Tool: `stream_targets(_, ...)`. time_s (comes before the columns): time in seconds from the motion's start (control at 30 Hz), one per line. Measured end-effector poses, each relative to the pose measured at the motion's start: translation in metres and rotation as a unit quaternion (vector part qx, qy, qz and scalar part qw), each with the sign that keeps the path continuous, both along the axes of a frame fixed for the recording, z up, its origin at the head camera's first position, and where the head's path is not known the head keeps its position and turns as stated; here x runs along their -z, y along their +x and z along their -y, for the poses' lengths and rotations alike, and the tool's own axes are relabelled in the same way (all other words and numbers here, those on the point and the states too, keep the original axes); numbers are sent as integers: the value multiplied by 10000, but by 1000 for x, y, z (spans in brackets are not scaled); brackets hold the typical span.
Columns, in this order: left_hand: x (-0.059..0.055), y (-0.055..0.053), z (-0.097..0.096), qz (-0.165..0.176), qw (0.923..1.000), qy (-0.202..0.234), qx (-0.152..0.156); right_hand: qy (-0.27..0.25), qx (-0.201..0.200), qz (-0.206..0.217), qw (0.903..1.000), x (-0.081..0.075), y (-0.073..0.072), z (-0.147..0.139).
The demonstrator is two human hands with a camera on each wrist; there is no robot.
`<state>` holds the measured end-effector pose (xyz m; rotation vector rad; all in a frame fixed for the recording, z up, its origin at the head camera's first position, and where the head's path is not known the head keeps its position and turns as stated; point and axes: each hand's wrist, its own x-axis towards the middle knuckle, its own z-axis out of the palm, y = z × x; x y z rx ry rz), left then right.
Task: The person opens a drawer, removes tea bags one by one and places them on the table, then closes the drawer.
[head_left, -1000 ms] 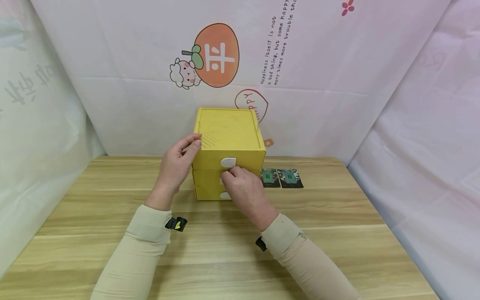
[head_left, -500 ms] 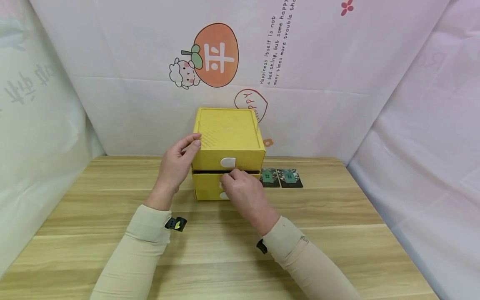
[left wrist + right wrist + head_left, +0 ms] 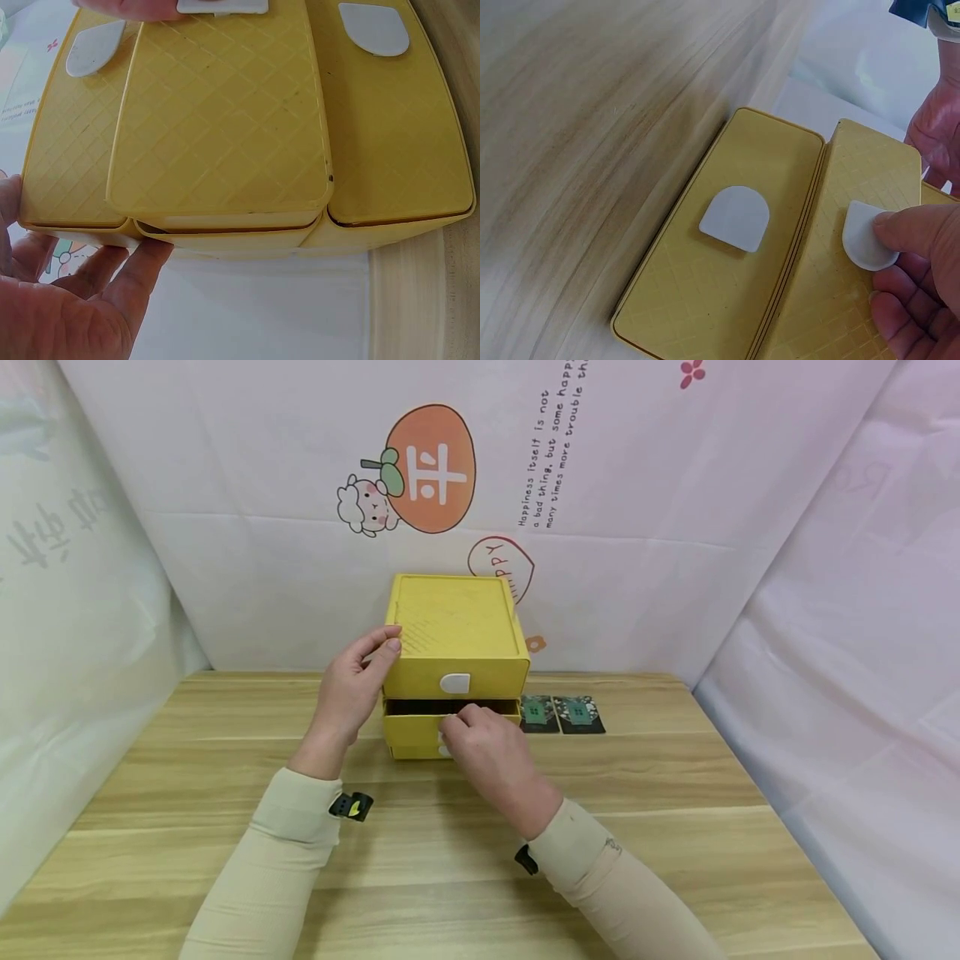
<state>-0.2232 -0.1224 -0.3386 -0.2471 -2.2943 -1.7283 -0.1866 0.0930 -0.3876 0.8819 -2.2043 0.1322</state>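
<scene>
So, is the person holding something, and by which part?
The right hand pinches the middle drawer by its white handle; the left hand touches the left side of the yellow cabinet.

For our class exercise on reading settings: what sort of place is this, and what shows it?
Probably a screened-off tabletop workspace, though the wider room is out of view: a wood-grain table, pale printed sheeting behind it and along both sides, and a yellow drawer unit.
</scene>
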Motion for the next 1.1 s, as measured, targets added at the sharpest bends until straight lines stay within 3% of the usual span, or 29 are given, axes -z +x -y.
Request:
stream_targets(0.5,1,1,1,23,9999,-133,-18,-69,-81,-167,9998,2,13,-1)
stream_targets(1.1,1,1,0,-27,10000,-9,46,58,-60,9,10000,1,30,-3)
